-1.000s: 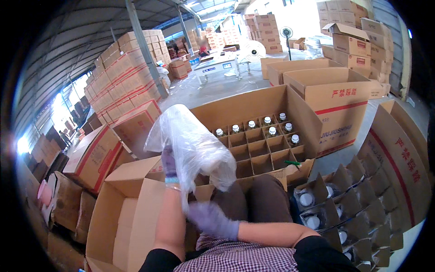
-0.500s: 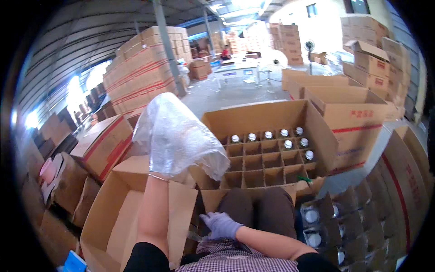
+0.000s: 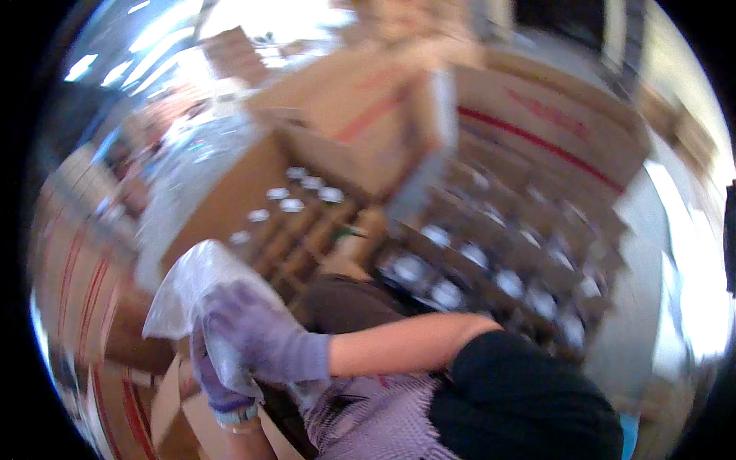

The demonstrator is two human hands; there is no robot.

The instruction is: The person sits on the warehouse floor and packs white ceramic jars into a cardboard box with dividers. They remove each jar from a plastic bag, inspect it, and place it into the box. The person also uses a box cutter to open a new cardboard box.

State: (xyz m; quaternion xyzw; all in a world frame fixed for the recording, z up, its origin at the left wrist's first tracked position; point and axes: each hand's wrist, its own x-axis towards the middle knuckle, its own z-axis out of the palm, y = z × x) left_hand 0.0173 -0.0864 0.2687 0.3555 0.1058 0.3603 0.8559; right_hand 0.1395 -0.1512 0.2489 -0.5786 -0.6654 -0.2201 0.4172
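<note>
A crumpled clear plastic bag (image 3: pixel 201 270) is at the lower left, against my two gloved hands. My right hand (image 3: pixel 264 333), in a lilac knitted glove, reaches across my lap and grips the bag over my left hand; motion smears its fingers. Beneath it my left hand (image 3: pixel 216 379), also gloved and with a band at the wrist, is partly covered by plastic and its fingers are hidden. Just beyond my hands stands an open carton (image 3: pixel 222 192) with cardboard dividers and several white-capped bottles (image 3: pixel 331 195) in its far cells.
Right of my knee, another divided carton holds many white-capped bottles (image 3: pixel 408 268); its tall flap (image 3: pixel 537 126) has a red stripe. An open carton (image 3: pixel 172 410) lies at the lower left, beside stacked red-striped cartons (image 3: pixel 77 284). More cardboard stands behind.
My head has turned right, bringing the right-hand bottle carton toward the middle. My right hand has come up from my lap onto the bag, and my left hand is lower, its glove now showing.
</note>
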